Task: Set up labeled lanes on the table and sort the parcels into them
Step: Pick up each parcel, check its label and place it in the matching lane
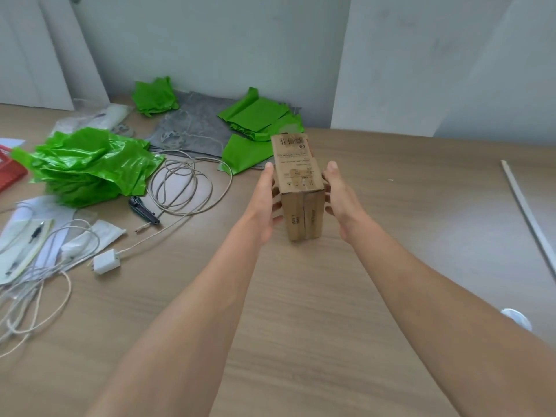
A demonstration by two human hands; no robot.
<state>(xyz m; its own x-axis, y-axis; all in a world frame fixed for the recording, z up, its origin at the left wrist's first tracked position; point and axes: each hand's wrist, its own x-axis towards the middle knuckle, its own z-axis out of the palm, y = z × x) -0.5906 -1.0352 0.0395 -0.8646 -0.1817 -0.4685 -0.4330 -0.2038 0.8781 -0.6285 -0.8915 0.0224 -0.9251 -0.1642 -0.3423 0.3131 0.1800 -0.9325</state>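
A brown cardboard parcel [298,179] with a barcode label on top stands near the middle of the wooden table [301,311]. My left hand [266,200] holds its left side, fingers curled round the box. My right hand [338,197] holds its right side the same way, thumb along the top edge. Several green plastic mailer bags lie behind and to the left: a crumpled heap [90,164], a small bunch [155,96] by the wall, and folded ones [258,124] just behind the parcel.
A grey bag [192,124] lies by the wall. Coiled cables [183,182], a white charger [105,261], a black tool [143,209] and papers [24,236] crowd the left side. A thin strip [529,218] lies at the right, a red object [9,170] at far left.
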